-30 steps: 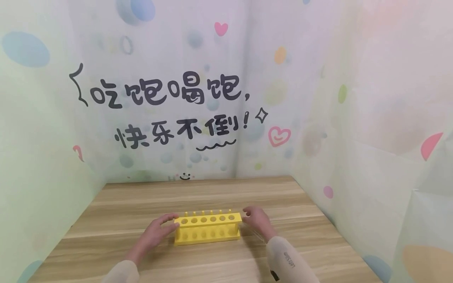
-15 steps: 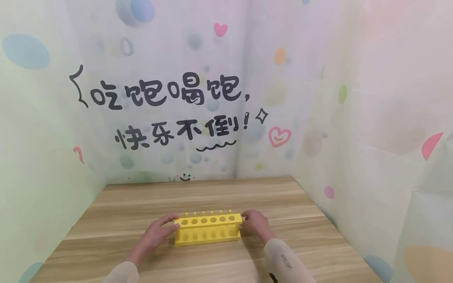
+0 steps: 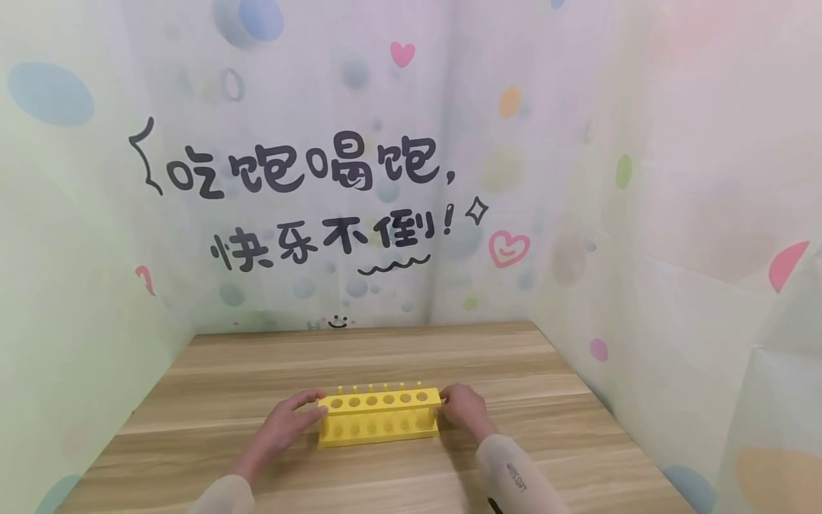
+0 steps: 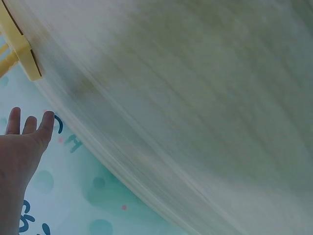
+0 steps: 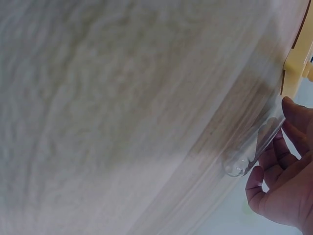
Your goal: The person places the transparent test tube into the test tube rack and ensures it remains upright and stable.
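Observation:
A yellow test tube rack (image 3: 379, 421) stands upright on the wooden table, its holes empty. At its left end is my left hand (image 3: 285, 421), with the thumb and forefinger near the top plate. In the left wrist view that hand's fingers (image 4: 46, 128) are extended. My right hand (image 3: 464, 408) is by the rack's right end, fingertips close to or touching it. The right wrist view shows a clear test tube (image 5: 249, 149) in this hand's bent fingers (image 5: 279, 159); one finger reaches to the rack. No tube can be made out in the head view.
The wood-grain table (image 3: 244, 378) stretches around the rack. A patterned curtain wall with printed writing (image 3: 308, 171) rises behind it. Pale side walls (image 3: 616, 235) flank the table. Sleeves (image 3: 514, 475) cover both forearms.
My right hand has moved slightly inward and down to the rack's right end. The clear tube seen faintly below it earlier is no longer visible in the head view. The left hand stays put.

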Demonstrator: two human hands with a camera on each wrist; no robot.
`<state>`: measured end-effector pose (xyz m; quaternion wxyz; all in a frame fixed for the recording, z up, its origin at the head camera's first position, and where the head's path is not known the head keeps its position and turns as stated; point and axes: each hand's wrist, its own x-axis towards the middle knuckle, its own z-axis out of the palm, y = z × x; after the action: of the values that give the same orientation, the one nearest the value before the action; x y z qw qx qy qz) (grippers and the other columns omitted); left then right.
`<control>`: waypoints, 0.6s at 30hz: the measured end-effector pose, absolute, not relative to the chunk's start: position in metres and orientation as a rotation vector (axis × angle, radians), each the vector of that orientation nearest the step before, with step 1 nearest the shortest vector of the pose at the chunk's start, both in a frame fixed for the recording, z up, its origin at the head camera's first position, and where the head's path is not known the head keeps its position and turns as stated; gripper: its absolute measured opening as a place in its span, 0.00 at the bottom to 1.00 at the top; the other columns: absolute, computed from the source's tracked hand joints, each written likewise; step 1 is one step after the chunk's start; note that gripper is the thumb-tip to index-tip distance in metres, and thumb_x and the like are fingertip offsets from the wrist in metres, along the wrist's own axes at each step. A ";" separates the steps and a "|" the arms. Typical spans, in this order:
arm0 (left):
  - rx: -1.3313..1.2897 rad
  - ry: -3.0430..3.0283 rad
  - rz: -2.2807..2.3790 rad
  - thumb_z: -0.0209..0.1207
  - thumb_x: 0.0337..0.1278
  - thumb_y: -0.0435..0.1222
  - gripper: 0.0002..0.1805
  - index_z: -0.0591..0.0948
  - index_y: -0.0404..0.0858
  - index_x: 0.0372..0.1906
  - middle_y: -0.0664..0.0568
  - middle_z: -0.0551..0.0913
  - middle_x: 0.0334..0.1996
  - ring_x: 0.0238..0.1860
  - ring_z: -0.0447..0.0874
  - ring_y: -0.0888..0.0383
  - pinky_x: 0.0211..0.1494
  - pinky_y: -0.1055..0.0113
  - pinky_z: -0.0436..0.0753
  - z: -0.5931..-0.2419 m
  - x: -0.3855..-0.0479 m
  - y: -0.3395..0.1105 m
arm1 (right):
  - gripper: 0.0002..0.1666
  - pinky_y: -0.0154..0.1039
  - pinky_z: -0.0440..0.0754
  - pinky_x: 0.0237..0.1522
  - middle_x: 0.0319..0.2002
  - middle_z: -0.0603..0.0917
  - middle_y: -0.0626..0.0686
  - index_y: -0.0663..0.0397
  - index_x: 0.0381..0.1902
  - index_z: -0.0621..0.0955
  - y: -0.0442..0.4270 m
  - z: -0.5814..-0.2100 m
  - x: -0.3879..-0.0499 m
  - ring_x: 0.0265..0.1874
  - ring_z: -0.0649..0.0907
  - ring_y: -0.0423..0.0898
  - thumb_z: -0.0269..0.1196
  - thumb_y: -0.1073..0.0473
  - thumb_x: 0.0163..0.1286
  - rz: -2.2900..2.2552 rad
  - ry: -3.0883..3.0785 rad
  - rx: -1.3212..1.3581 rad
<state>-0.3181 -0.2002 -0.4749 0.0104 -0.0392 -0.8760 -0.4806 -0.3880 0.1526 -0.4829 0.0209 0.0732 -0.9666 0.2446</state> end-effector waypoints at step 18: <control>-0.115 -2.720 -1.523 0.63 0.71 0.50 0.27 0.80 0.40 0.67 0.30 0.73 0.72 0.76 0.62 0.25 0.73 0.25 0.64 -0.473 -0.316 -0.200 | 0.17 0.62 0.83 0.58 0.49 0.89 0.61 0.61 0.47 0.88 0.164 -0.481 -0.389 0.52 0.86 0.62 0.66 0.66 0.59 0.674 -3.011 0.134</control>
<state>-0.3164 -0.1998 -0.4733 0.0111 -0.0370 -0.8719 -0.4882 -0.3888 0.1638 -0.4806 0.0267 0.0434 -0.9746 0.2182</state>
